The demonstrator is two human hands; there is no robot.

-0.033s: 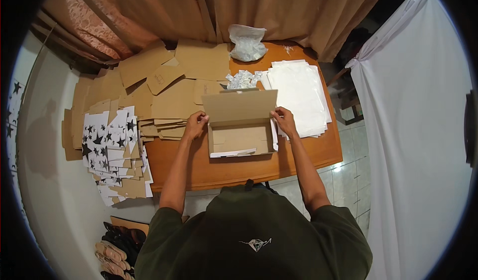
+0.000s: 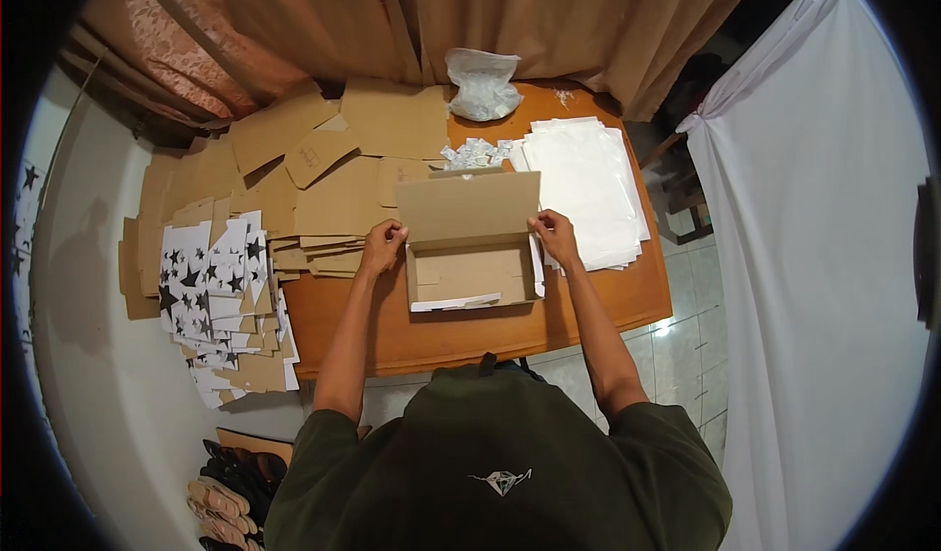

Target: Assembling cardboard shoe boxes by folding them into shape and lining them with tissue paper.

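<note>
An open cardboard box (image 2: 470, 275) sits near the front of the wooden table, brown inside with white outer faces. Its lid (image 2: 469, 206) stands raised at the back. My left hand (image 2: 383, 248) pinches the box's left edge beside the lid's fold. At the opposite edge, the fingers of my right hand (image 2: 556, 239) are closed on the box near the same fold. The fingertips of both hands are partly hidden. Behind the lid lies a heap of small white packets (image 2: 476, 153), its near part covered by the lid.
Flat brown cardboard pieces (image 2: 338, 193) cover the table's left and back. Star-printed white cardboard (image 2: 201, 296) is stacked at the left edge. White sheets (image 2: 578, 188) lie right of the box. A clear plastic bag (image 2: 483, 88) stands at the back, before brown curtains (image 2: 529, 22).
</note>
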